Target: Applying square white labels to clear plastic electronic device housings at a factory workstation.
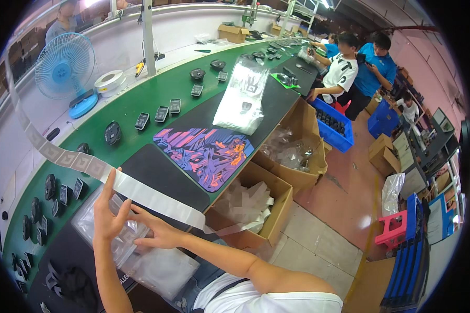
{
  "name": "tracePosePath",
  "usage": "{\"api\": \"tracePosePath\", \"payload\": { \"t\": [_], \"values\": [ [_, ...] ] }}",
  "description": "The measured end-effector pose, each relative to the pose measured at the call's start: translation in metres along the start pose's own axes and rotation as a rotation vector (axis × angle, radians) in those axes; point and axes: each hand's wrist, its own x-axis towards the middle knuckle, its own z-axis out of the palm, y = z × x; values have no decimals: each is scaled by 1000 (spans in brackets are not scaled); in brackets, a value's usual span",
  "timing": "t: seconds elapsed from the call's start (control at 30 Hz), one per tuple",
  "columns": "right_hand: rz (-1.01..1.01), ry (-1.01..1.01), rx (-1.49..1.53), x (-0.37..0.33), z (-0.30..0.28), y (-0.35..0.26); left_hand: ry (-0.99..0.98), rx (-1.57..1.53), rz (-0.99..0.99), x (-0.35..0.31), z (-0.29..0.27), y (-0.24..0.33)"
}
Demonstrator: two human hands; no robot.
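Observation:
A long strip of label backing (156, 199) runs from the upper left, with square printed labels on its far part, and passes my left hand (108, 216). The fingertips of that hand are at the strip and appear to pinch it. Just to the right, my right hand (164, 232) has its thumb and fingers apart over a stack of clear plastic bags (89, 221). A square label (128, 236) shows on the bags beside the right thumb. More clear bags (164, 271) lie beneath my right forearm.
A patterned mat (206, 156) and a pile of clear bags (240, 99) lie ahead on the bench. Several small black devices (162, 113) line the green belt (133, 99). Open cartons (277, 216) stand right; a blue fan (65, 68) is at left. Co-workers (344, 68) stand farther off.

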Motion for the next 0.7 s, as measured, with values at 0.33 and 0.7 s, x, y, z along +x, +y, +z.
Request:
{"api": "tracePosePath", "payload": {
  "t": [0.33, 0.7],
  "values": [
    [362, -90, 240, 18, -6, -7, -2, -233, -46, 0, -10, -13],
    [508, 16, -128, 18, 7, -24, -80, -160, -66, 6, -19, 17]
  ]
}}
